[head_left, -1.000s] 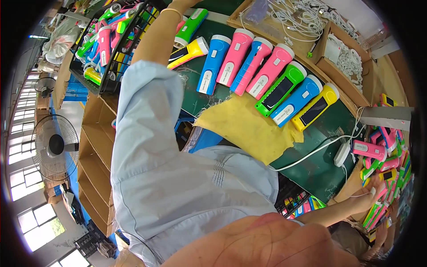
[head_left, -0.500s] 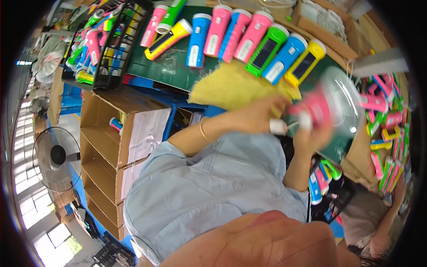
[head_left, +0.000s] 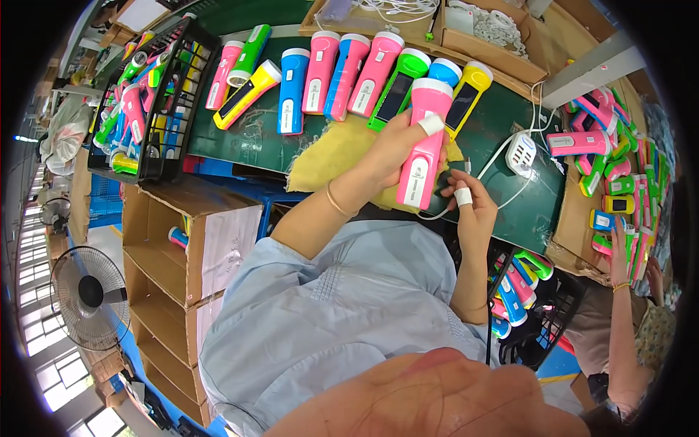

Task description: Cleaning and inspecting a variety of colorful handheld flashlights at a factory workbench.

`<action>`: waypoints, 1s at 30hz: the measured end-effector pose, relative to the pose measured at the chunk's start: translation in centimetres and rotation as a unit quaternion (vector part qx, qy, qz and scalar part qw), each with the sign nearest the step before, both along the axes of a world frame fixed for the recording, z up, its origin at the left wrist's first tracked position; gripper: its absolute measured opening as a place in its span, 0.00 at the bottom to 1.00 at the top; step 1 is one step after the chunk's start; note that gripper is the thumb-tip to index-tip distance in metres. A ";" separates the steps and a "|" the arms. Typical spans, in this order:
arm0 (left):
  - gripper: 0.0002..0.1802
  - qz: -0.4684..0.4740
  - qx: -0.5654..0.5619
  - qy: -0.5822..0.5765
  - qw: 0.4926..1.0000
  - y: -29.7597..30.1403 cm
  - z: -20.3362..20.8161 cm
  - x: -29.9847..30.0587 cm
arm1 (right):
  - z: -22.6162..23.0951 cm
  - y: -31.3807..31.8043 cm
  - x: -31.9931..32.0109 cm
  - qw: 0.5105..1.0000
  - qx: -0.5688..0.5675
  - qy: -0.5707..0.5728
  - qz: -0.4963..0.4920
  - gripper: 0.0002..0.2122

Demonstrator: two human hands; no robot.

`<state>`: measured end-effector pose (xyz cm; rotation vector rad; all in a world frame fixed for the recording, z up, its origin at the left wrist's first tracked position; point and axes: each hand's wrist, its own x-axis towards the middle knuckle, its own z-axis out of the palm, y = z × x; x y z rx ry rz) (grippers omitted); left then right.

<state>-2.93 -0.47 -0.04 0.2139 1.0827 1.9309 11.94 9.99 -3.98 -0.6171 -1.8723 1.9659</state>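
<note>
My left hand (head_left: 397,149), with a white wrap on the thumb, grips a pink flashlight (head_left: 422,153). The flashlight stands with its wide white-rimmed head away from me and its label toward me. Just right of its lower end is my right hand (head_left: 475,205), thumb wrapped in white and fingers curled in a pinch around a white cable (head_left: 435,216). A small dark part between those fingers and the flashlight is too unclear to name. Beneath my left hand lies a yellow cloth (head_left: 328,156). Behind it a row of flashlights includes a blue one (head_left: 293,91) and a yellow one (head_left: 466,98).
A white multi-port charger (head_left: 520,153) sits on the green tabletop (head_left: 539,211). At left are a black crate (head_left: 175,109) of flashlights, a cardboard shelf (head_left: 156,266) and a fan (head_left: 91,291). Far right, a co-worker's hand (head_left: 619,251) touches piled flashlights. A second crate (head_left: 557,313) stands below the table.
The pink flashlight, blurred at my right hand before, is now upright in my left hand farther left. My right hand has drawn back beside its lower end. The view has shifted.
</note>
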 end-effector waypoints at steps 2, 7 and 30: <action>0.18 -0.005 0.044 -0.082 0.996 0.4 1.2 -0.3 | 0.1 0.1 0.1 1.000 0.013 -0.017 -0.016 0.10; 0.15 -0.028 0.041 -0.145 0.988 1.4 1.7 -1.4 | -0.1 -0.2 0.0 0.999 0.022 -0.025 -0.015 0.09; 0.31 -0.085 -0.242 0.484 0.837 -0.9 0.3 3.2 | 2.9 4.7 -7.6 0.960 0.168 0.135 0.177 0.07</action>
